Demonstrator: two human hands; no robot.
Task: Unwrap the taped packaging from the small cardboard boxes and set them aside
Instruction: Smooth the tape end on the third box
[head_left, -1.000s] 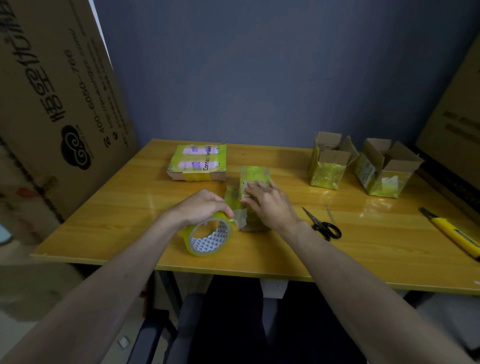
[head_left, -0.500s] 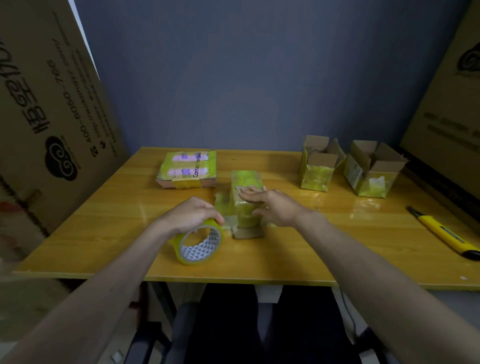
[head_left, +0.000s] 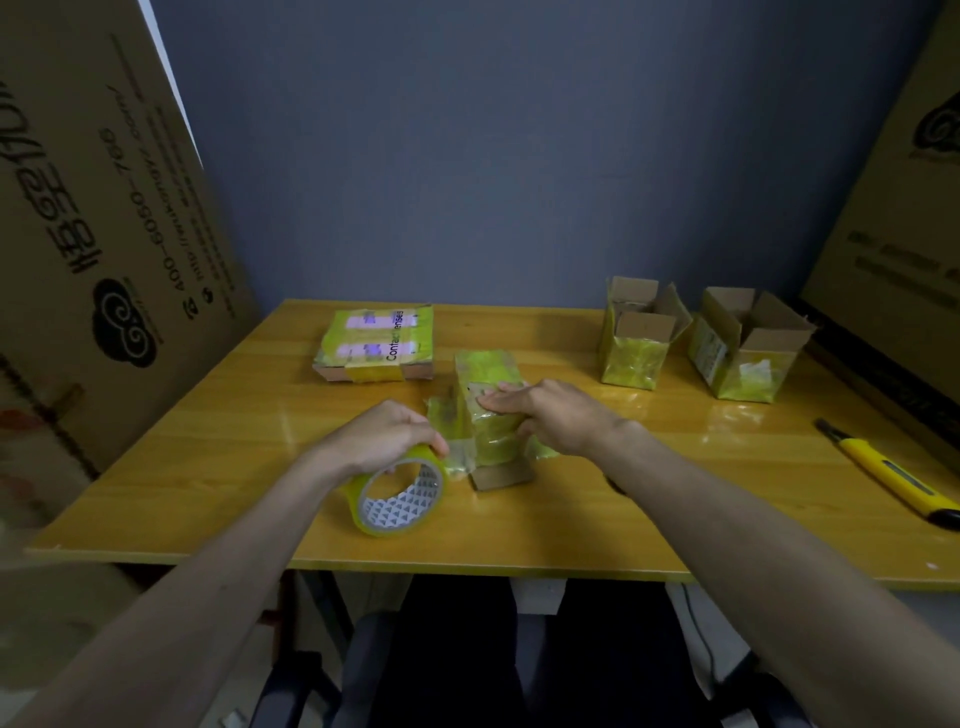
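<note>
1. My left hand (head_left: 387, 435) grips the yellow tape roll (head_left: 397, 496) at 7 o'clock on the table (head_left: 208, 447).
2. My right hand (head_left: 550, 418), fingers straight, presses the taped small box (head_left: 488, 400) at centre.
3. Best to pin it firmly and pull steadily.

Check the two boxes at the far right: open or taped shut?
Open. Both the nearer open box and the far-right open box have top flaps standing up, showing bare cardboard inside; contents cannot be seen.
</note>
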